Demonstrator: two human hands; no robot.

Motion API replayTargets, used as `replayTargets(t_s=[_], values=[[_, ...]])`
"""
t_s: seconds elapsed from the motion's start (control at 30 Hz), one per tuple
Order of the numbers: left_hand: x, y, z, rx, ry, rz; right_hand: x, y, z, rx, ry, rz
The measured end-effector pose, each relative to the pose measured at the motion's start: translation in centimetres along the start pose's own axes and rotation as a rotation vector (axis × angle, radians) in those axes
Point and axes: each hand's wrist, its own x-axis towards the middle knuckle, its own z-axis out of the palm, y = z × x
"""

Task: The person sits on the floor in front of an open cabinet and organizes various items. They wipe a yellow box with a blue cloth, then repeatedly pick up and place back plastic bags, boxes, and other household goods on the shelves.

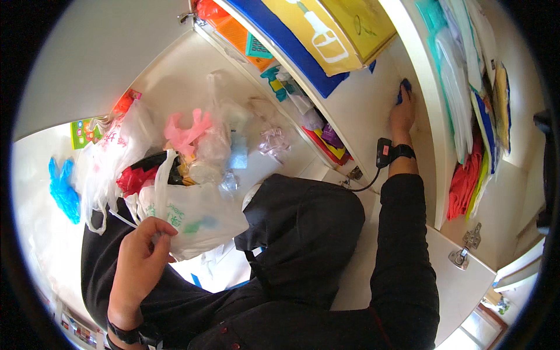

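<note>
My left hand (142, 258) grips the edge of a white plastic bag (201, 214) with green print, which stands beside my knee and has red and black plastic at its mouth. With my arm stretched out, my right hand (404, 109) holds a small dark blue item (404, 87), perhaps a cloth or bag, against the white shelf surface (376, 109) inside a cabinet. What the blue item is made of cannot be told. A yellow cardboard box (337, 30) lies on that shelf, above and left of the hand.
Another white plastic bag (118, 135), a pink bag (188, 131) and a blue bag (64, 190) lie at the left. A drawer or lower shelf holds a teal calculator-like item (258, 46) and packets. Folded bags (455, 87) fill the right compartment. An open cabinet door (455, 280) has a metal hinge (461, 253).
</note>
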Motion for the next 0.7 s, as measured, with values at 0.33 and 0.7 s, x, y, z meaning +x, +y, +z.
replayTargets(t_s=[0.33,0.7], values=[[-0.9,-0.8,-0.1,-0.028,0.018,0.056,-4.3,10.4,-1.7,-0.319,-0.308,0.245],[-3.3,-1.6,-1.3,-0.049,0.038,0.226,-15.1,0.0,-5.6,-0.166,-0.185,0.454]])
